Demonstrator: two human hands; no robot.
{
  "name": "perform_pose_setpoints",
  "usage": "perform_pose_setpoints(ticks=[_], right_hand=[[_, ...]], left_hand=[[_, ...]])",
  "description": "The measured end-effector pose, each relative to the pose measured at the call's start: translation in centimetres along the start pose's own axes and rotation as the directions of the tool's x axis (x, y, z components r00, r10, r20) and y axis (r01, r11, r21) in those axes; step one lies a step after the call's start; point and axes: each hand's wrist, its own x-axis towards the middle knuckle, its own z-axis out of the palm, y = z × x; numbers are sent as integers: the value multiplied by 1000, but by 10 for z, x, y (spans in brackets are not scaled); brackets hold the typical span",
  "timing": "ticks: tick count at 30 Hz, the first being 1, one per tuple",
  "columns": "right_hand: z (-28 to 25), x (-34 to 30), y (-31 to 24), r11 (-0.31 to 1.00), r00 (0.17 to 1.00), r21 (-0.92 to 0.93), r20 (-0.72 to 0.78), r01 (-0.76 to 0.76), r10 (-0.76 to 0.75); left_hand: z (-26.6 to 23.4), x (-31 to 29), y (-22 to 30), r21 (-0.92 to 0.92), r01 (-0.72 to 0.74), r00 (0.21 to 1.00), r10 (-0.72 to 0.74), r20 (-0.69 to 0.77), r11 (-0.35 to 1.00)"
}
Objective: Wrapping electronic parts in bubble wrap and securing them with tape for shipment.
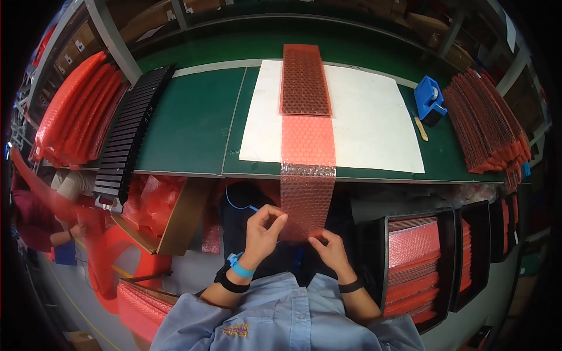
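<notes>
A long strip of red bubble wrap (308,190) runs over the table's front edge and hangs toward me. Upon its far part lies a dark flat panel (304,88), seen through red bubble wrap around it. My right hand (329,248) pinches the strip's near right corner between thumb and fingers. At the strip's left edge, my left hand (264,228) is closed in a pinch, thumb tip against index finger. What that pinch holds, if anything, is too small to make out. A white board (374,128) lies beneath the far part of the strip.
On the green table (187,128), a black slotted rack (132,131) and red bubble-wrap bags (76,117) stand left. Right are a blue tape dispenser (430,99), a small yellowish blade-shaped piece (421,128) and wrapped panels (486,126). Black bins (383,263) stand below right; another person's arm (64,235) shows left.
</notes>
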Motion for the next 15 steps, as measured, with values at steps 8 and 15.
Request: perform_pose_setpoints(ticks=[8,15], right_hand=[[-2,1,1,999,1000,-33,-6,-5,5],[-5,2,3,999,999,-19,16,-29,30]], left_hand=[[-1,3,-9,138,-33,999,29,35,990],[11,7,2,28,-14,999,15,-44,1000]])
